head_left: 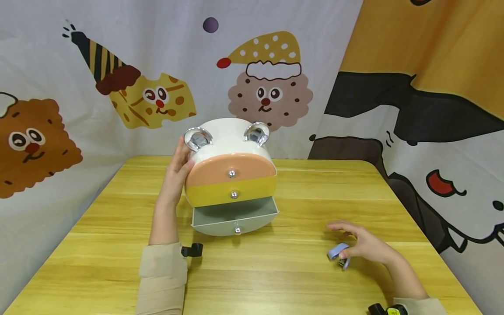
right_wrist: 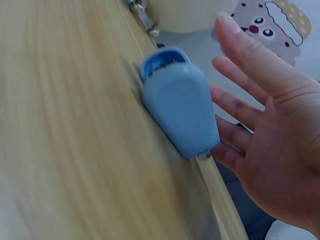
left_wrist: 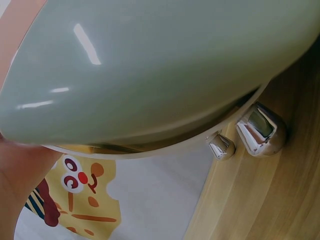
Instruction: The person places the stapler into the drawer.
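A small white drawer cabinet [head_left: 232,138] with silver ears stands on the table, with peach, yellow and grey-green drawer fronts. Its bottom grey-green drawer [head_left: 220,228] is pulled out and looks bare inside. My left hand [head_left: 175,175] rests along the cabinet's left side, thumb toward the front. In the left wrist view the drawer's outside [left_wrist: 160,75] fills most of the picture, over two chrome feet [left_wrist: 262,131]. On the right, a light blue staple remover [right_wrist: 180,107] lies on the table. My right hand [head_left: 366,245] hovers around it with spread fingers, thumb apart from it in the right wrist view.
The wooden table [head_left: 291,280] runs back to a cartoon-printed curtain [head_left: 173,39]. A black wrist camera [head_left: 192,250] juts from the left sleeve, beside the cabinet's front. Another wrist camera [head_left: 387,309] sits at the right cuff.
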Available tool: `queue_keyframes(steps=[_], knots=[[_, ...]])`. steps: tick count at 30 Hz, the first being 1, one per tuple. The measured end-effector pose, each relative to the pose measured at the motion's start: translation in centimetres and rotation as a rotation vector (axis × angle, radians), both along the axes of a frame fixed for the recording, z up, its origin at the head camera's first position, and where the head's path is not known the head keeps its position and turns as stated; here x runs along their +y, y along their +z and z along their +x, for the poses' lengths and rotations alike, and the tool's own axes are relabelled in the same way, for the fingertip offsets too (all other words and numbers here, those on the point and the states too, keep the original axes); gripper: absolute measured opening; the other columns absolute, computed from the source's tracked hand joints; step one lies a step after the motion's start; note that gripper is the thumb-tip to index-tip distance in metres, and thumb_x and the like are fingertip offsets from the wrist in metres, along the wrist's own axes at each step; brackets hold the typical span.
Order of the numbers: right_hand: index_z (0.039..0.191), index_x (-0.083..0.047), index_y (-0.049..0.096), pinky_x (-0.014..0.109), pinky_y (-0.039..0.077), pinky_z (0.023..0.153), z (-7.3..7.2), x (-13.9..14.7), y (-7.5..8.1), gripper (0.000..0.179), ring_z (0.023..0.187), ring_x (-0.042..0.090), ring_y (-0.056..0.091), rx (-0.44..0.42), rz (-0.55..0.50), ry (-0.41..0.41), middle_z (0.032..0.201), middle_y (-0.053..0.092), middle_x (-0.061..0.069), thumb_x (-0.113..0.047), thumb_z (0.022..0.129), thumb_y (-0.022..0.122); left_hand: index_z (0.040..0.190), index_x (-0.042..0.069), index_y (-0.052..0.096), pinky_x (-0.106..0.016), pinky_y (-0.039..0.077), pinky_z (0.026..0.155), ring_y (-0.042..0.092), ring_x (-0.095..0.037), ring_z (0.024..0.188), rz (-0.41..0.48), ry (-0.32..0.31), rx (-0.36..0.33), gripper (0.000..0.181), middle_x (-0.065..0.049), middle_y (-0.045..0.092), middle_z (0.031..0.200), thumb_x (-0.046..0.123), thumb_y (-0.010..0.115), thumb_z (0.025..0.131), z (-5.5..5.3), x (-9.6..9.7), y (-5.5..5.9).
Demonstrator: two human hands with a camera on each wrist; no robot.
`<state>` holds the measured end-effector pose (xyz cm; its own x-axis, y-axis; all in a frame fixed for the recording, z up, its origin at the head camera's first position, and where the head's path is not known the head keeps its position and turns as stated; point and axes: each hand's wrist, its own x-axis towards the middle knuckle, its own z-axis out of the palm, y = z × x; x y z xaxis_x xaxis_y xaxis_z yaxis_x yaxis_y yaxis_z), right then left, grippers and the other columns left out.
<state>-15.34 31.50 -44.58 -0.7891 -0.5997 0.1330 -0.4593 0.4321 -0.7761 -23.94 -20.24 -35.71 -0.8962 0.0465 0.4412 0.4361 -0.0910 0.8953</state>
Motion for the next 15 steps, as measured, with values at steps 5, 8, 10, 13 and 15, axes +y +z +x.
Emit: queue_keyframes(steps=[5, 8, 10, 13, 15], knots=[[0.134, -0.002, 0.052, 0.027, 0.039, 0.096, 0.1, 0.7, -0.5, 0.064, 0.122, 0.0, 0.041, -0.111, 0.001, -0.006, 0.138, 0.047, 0.02, -0.01, 0.077, 0.078, 0.154, 0.029, 0.02, -0.04, 0.016, 0.114, 0.022, -0.025, 0.141, -0.004, 0.001, -0.004, 0.064, -0.015, 0.032, 0.151, 0.008, 0.047, 0.099, -0.1, 0.0, 0.0], [0.135, 0.0, 0.05, 0.022, 0.037, 0.096, 0.1, 0.9, -0.6, 0.063, 0.123, -0.002, 0.04, -0.166, -0.019, 0.017, 0.139, 0.044, 0.024, -0.008, 0.079, 0.077, 0.154, 0.028, 0.019, -0.04, 0.015, 0.114, 0.022, -0.025, 0.141, -0.006, 0.0, -0.009, 0.065, -0.015, 0.032, 0.151, 0.008, 0.047, 0.099, 0.0, 0.0, 0.0], [0.136, 0.001, 0.049, 0.02, 0.037, 0.095, 0.0, 1.1, -0.7, 0.062, 0.124, -0.003, 0.039, -0.185, -0.03, 0.039, 0.139, 0.043, 0.025, -0.007, 0.08, 0.076, 0.154, 0.028, 0.019, -0.04, 0.015, 0.114, 0.022, -0.025, 0.141, -0.009, 0.002, -0.012, 0.065, -0.015, 0.032, 0.151, 0.009, 0.047, 0.099, 0.0, 0.1, 0.0], [0.135, 0.001, 0.05, 0.019, 0.037, 0.095, 0.0, 1.2, -0.7, 0.061, 0.123, 0.0, 0.041, -0.181, -0.029, 0.067, 0.138, 0.045, 0.023, -0.007, 0.08, 0.075, 0.154, 0.027, 0.018, -0.039, 0.015, 0.114, 0.022, -0.025, 0.141, -0.008, 0.002, -0.009, 0.065, -0.015, 0.031, 0.151, 0.008, 0.047, 0.099, 0.0, 0.1, 0.0], [0.136, 0.0, 0.05, 0.019, 0.037, 0.095, 0.0, 1.4, -0.7, 0.062, 0.122, 0.004, 0.044, -0.184, -0.027, 0.082, 0.137, 0.048, 0.021, -0.006, 0.08, 0.076, 0.154, 0.027, 0.018, -0.039, 0.016, 0.114, 0.022, -0.025, 0.141, -0.009, 0.005, -0.009, 0.065, -0.015, 0.032, 0.151, 0.009, 0.047, 0.099, 0.0, 0.1, 0.0]])
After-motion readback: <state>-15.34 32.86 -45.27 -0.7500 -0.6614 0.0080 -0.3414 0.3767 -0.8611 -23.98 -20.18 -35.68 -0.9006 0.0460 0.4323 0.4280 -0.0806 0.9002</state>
